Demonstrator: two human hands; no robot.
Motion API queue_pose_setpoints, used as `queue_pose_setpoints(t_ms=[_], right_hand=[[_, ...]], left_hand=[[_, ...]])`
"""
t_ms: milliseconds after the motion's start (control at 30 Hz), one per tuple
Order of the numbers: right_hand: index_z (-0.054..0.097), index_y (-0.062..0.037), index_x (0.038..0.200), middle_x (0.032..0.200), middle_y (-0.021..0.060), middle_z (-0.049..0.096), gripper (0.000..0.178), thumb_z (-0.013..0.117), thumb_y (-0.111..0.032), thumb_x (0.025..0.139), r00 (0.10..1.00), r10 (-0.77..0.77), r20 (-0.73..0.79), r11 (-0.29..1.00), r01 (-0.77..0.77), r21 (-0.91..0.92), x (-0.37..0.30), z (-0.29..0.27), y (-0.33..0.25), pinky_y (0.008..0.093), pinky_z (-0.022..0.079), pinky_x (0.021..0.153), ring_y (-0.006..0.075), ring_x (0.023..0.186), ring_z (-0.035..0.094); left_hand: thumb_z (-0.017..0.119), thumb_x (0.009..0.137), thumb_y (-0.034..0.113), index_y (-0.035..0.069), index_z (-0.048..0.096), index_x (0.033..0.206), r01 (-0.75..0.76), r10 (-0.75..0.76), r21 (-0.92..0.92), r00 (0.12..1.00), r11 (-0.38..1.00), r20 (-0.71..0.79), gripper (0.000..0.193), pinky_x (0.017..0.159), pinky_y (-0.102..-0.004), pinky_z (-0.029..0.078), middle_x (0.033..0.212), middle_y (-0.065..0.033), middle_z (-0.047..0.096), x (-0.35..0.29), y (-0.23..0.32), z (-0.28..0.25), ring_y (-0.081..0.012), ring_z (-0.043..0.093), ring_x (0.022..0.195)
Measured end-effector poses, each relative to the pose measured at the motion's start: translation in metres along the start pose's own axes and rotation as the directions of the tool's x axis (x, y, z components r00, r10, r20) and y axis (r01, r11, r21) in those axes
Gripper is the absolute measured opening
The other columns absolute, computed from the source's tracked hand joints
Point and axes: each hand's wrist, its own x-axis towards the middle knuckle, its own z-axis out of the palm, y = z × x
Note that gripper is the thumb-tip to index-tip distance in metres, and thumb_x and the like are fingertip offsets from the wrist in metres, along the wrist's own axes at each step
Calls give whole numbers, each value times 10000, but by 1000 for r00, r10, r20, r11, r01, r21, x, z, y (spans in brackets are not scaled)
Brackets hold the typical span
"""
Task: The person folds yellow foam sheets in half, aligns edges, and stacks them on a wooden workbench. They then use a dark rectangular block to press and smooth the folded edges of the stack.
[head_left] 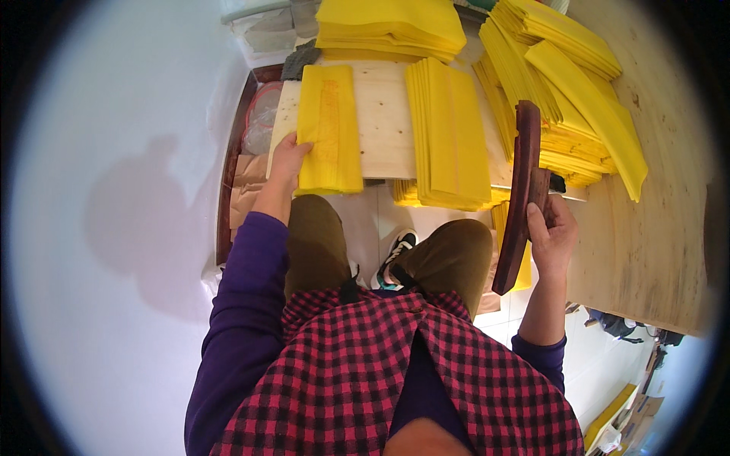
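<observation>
My left hand (289, 161) pinches the left edge of a yellow folded paper bundle (331, 152), the thumb on top and the other fingers mostly hidden. Faint orange-red printed marks run down the upper part of this bundle. My right hand (554, 232) is closed around the short handle of a long, curved, dark red-brown wooden block (521, 190), raised on the right side. A second stack of folded yellow paper (450, 137) lies on the pale wooden board (382, 114), to the right of the first bundle.
More yellow paper is piled at the back (389, 30) and the far right (585, 99). A grey cloth (301, 61) lies at the board's left corner. Brown paper (248, 182) and plastic fill a dark-framed space on the left. A plywood panel (646, 228) stands at the right, and my knees are under the board.
</observation>
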Motion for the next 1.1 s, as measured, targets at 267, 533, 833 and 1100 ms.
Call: queue_pose_setpoints(t_ms=[267,533,833,1100], right_hand=[[564,6,787,620,-6,511,144,656,-103,804,999,-32,-31,999,30,-37,4,3,6,220,365,516,46,570,413],[567,33,789,609,77,549,255,661,-204,795,1000,5,-1,991,-5,-136,42,19,18,270,418,539,103,569,495],[591,29,805,672,161,613,357,652,-321,769,1000,17,13,965,-13,-261,92,42,19,355,473,602,271,614,601],[605,28,829,695,162,629,344,654,-306,764,990,135,46,961,-120,-248,80,36,48,343,476,611,255,628,613]], left_hand=[[549,817,-4,-42,528,1166,75,-68,85,995,994,-79,352,689,-313,517,955,-112,640,11,-15,-14,-212,640,804],[680,754,70,-40,447,1280,-143,350,702,923,697,-160,586,853,-357,482,1126,-206,583,-1,-4,-6,-296,594,1011],[627,810,104,8,499,1256,-684,593,674,674,278,439,475,1055,-433,324,1344,-210,451,-35,-14,85,-378,391,1271],[534,893,209,32,488,1279,-816,374,560,569,144,732,426,1083,-499,263,1397,-179,405,-25,-24,172,-372,315,1329]])
